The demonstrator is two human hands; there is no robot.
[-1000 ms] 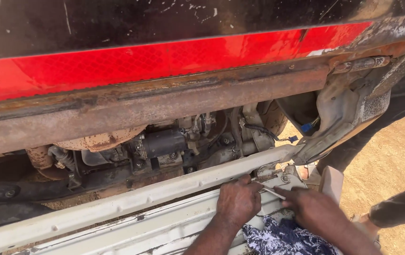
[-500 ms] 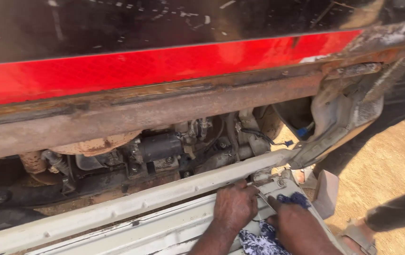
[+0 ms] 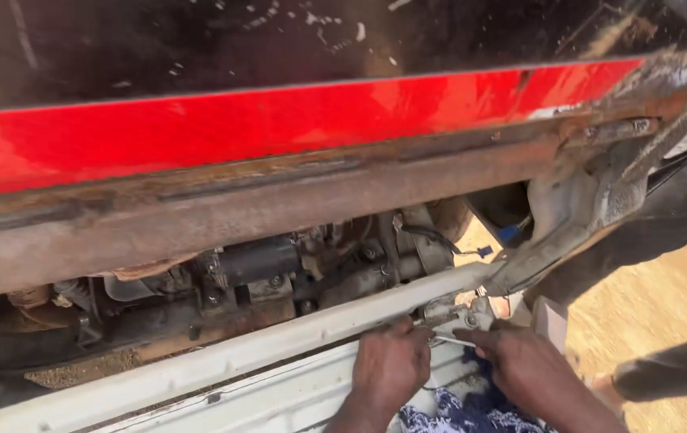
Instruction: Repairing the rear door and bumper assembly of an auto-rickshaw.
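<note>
Both hands are down at the bottom edge of the view, working close together on the same spot. The left hand (image 3: 390, 365) has its fingers curled against the white bar (image 3: 295, 337) that runs diagonally across the vehicle's open underside, fingertips right by a small metal latch fitting (image 3: 452, 311). The right hand (image 3: 529, 367) sits just beside it, fingertips pinching a thin metal rod (image 3: 454, 341) that pokes out between the two hands. Can't tell if the left hand actually grips anything or just presses on the bar.

Under the wrists there's a blue and white patterned cloth (image 3: 460, 413).

Above the hands is basically an open engine bay: a dark motor-like part (image 3: 251, 261), hoses and greasy bits sitting in the cavity. Over that runs a rusty steel beam (image 3: 279, 204), then a red panel (image 3: 279, 120). Up and right of the right hand, a small blue connector (image 3: 509, 233) hangs in a dark opening, next to a bent metal bracket (image 3: 576, 212). Sandy ground (image 3: 664, 313) off to the right.
</note>
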